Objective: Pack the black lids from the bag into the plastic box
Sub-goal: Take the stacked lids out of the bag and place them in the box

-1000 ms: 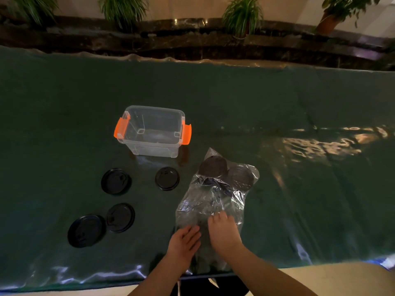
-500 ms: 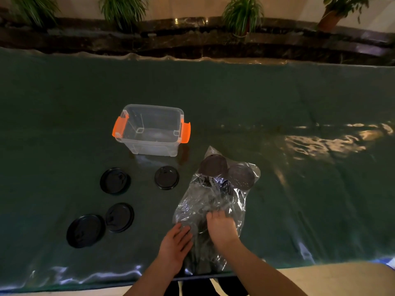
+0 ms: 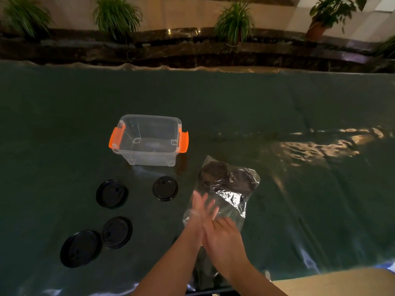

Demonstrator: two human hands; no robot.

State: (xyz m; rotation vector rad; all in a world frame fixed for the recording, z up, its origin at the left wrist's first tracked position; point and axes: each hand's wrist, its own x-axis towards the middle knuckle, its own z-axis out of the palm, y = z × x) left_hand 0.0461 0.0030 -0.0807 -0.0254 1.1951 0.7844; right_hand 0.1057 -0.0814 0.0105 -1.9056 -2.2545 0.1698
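Observation:
A clear crinkled plastic bag [image 3: 232, 196] lies on the green cloth right of centre, with two black lids [image 3: 214, 171] showing through its far end. My left hand [image 3: 203, 208] is blurred, fingers spread, stretched forward at the bag's left side; I cannot tell whether it is inside the bag. My right hand [image 3: 222, 237] sits palm down on the bag's near part, fingers curled onto the plastic. The clear plastic box [image 3: 147, 159] with orange latches stands open behind, nothing visible in it. Several black lids lie loose to the left: one [image 3: 165, 188] near the box, others [image 3: 112, 193] [image 3: 117, 231] [image 3: 80, 248] nearer me.
The green cloth [image 3: 277, 116] covers a wide table, with glare patches at the right. A dark stone ledge with potted plants [image 3: 234, 22] runs behind the far edge. A pale surface corner [image 3: 342, 280] shows at bottom right.
My left hand has shot forward along the bag's left side with fingers spread. My right hand stays on the bag's near part. The lids and box have not moved.

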